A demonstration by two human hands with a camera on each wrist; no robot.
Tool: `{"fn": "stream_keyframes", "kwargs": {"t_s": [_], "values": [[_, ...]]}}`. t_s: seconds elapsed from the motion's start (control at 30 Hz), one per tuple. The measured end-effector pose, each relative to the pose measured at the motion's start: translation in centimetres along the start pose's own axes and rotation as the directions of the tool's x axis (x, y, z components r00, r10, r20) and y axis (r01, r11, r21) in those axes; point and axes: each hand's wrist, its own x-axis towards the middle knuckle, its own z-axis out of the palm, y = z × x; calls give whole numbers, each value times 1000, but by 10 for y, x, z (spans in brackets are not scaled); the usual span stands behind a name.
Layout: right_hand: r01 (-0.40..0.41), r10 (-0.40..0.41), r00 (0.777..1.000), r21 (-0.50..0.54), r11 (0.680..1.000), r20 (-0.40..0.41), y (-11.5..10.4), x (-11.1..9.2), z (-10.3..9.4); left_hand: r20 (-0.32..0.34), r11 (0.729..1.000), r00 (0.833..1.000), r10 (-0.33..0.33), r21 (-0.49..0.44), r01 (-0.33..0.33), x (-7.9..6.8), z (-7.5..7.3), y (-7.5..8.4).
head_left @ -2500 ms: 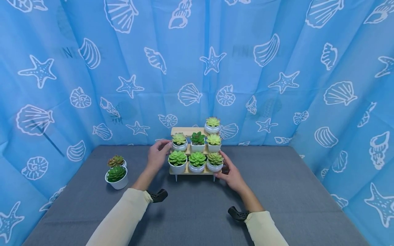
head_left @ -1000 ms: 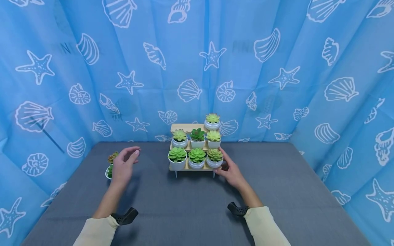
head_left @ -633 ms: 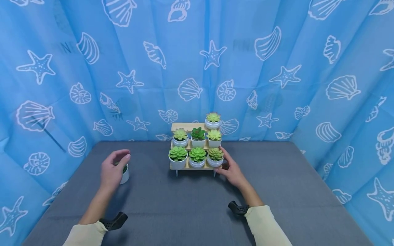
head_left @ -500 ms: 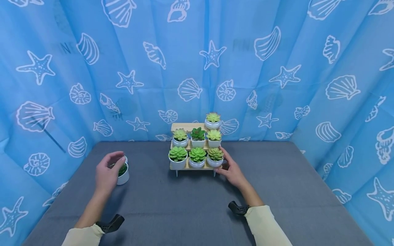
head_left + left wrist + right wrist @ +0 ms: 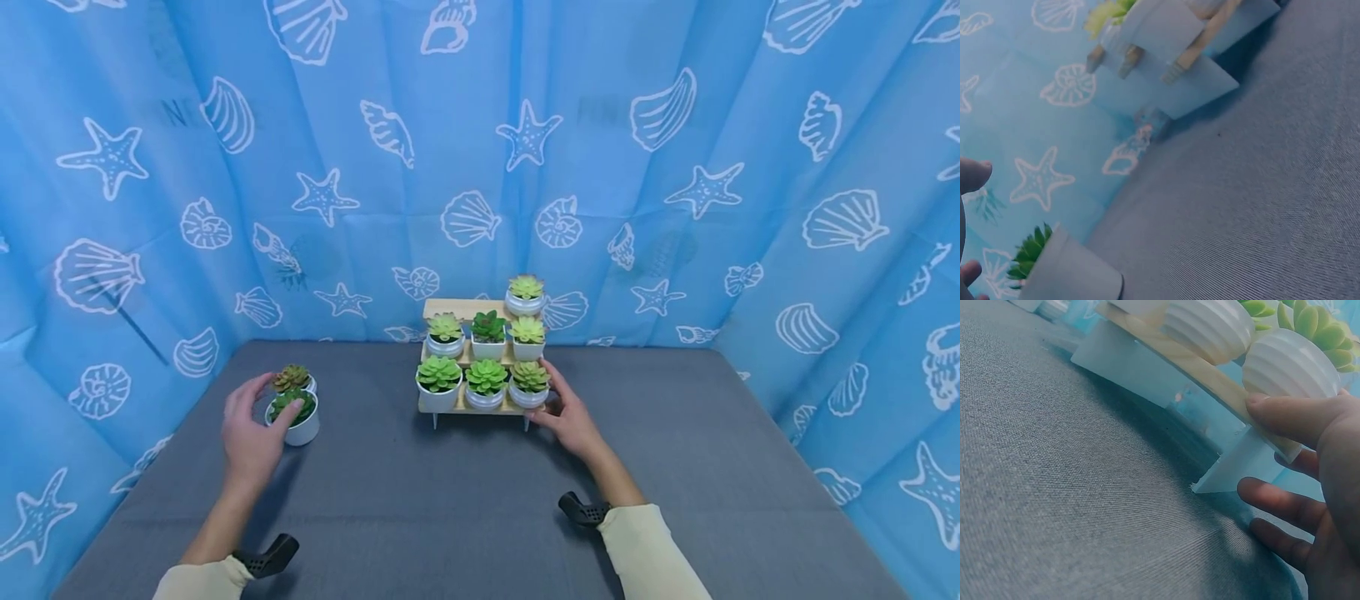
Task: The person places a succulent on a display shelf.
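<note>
My left hand (image 5: 251,437) is beside two potted succulents at the left of the table, its thumb over the near plant and its fingers spread on the far side. The near one is a dark green succulent in a white pot (image 5: 303,430); behind it is a reddish-green succulent (image 5: 291,378). In the left wrist view, the white pot (image 5: 1072,272) shows below the fingertips. My right hand (image 5: 572,423) grips the right end of a three-tier wooden plant stand (image 5: 461,308). In the right wrist view the thumb (image 5: 1285,419) presses the board's edge, with a finger underneath.
Several succulents in white pots fill the lower two tiers; one succulent (image 5: 525,293) sits at the top tier's right end. A grey cloth (image 5: 435,517) covers the table. A blue shell-patterned curtain (image 5: 420,167) hangs behind and at both sides.
My left hand has left the stand's left side and moved left to the two loose succulents, most recently shifting further left around the near pot. My right hand keeps its place on the stand.
</note>
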Motion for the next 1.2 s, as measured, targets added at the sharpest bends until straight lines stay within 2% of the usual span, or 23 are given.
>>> {"fn": "stream_keyframes", "kwargs": {"t_s": [0.13,0.27,0.47,0.63,0.73,0.83,1.0,1.2], "values": [[-12,12,1000,-12,1000,-2,0,0,-1,3,997,997,-83,7,83,-2,0,-9],[-16,16,1000,4,1000,4,1,1,-1,42,982,982,-183,50,181,-5,0,-16],[-11,11,1000,25,1000,7,2,2,-1,162,944,932,-325,107,311,-6,2,-24],[-19,19,1000,22,1000,5,1,1,-1,238,923,894,-380,30,384,-7,3,-30],[-19,19,1000,20,1000,5,1,0,-1,263,914,883,-389,-8,405,-8,5,-31],[-18,18,1000,19,1000,3,1,0,0,278,911,880,-386,-35,411,-8,7,-34],[-22,22,1000,17,1000,4,1,0,0,259,909,886,-384,-60,412,-7,10,-37],[-22,22,1000,21,1000,-3,0,0,0,255,918,893,-372,-44,395,-8,11,-34]]}}
